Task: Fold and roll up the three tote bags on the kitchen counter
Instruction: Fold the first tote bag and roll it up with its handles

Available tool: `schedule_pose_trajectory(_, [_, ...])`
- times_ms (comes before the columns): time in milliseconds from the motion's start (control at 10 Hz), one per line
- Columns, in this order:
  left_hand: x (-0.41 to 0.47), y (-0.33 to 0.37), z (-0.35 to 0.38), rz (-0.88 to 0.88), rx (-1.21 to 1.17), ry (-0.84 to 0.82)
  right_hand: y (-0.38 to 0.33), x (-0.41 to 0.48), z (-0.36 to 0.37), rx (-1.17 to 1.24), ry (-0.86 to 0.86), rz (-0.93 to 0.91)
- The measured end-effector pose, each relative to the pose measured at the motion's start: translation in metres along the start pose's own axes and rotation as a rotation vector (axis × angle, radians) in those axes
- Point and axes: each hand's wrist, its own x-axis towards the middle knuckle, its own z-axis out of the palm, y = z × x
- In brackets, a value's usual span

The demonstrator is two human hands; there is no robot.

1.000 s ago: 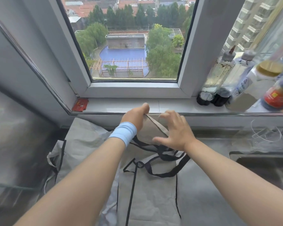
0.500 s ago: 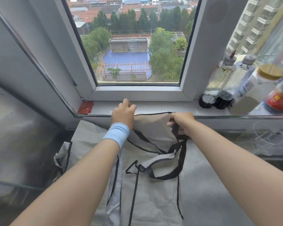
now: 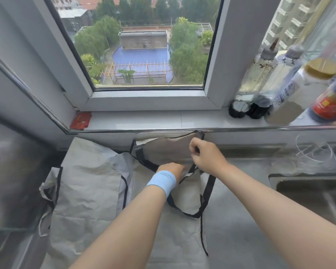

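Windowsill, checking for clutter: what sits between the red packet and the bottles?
Nothing; the head view shows bare windowsill between red packet and bottles.

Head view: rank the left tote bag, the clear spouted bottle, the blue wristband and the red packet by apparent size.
1. left tote bag
2. clear spouted bottle
3. blue wristband and red packet: these look alike, and the wristband is nearer the camera, so unranked.
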Motion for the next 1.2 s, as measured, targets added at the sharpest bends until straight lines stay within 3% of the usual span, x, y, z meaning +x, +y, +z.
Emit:
schedule_pose_trajectory(200, [-0.005,-0.013,-0.02,-0.025,-0.065,0.049,0.02,-0.001,0.019,-0.617,-0.301,-0.072])
schedule_pose_trajectory(300, [-0.025,-0.031,-0.052,-0.025,-0.16,0.216,0.013,0.003,0.018,-0.835,-0.382,-0.09])
schedule_pose_trajectory(400, [-0.044,-0.053,-0.082,-0.109,-0.329,0.37,-0.006,0.006,0.009,-0.744,-0.338,-0.028])
schedule_pose_trajectory(600, [-0.061,-0.082,-0.125,-0.202,-0.484,0.631,-0.059,0.025,-0.038,-0.058,0.093,0.277])
schedule_pose_trajectory(700, [-0.058,-0.097,-0.149,-0.251,-0.735,0.782,-0.086,0.049,-0.058,0.542,0.139,0.513])
schedule_pose_trajectory(800, [-0.056,-0.101,-0.164,-0.312,-0.915,0.96,-0.112,0.075,-0.074,1.058,0.075,0.589])
schedule_pose_trajectory(900, [-0.068,-0.086,-0.155,-0.328,-0.72,1.095,-0.13,0.094,-0.077,1.257,-0.019,0.45])
schedule_pose_trajectory(1000, [-0.073,-0.066,-0.12,-0.102,-0.471,1.085,-0.128,0.104,-0.065,1.596,0.252,0.554])
schedule_pose_trajectory(1100, [-0.067,-0.041,-0.09,0.067,-0.249,0.683,-0.116,0.118,-0.056,0.255,0.082,0.42])
schedule_pose_trajectory(1200, [-0.054,-0.031,-0.082,-0.038,0.082,0.369,-0.113,0.109,-0.046,0.005,0.049,0.167])
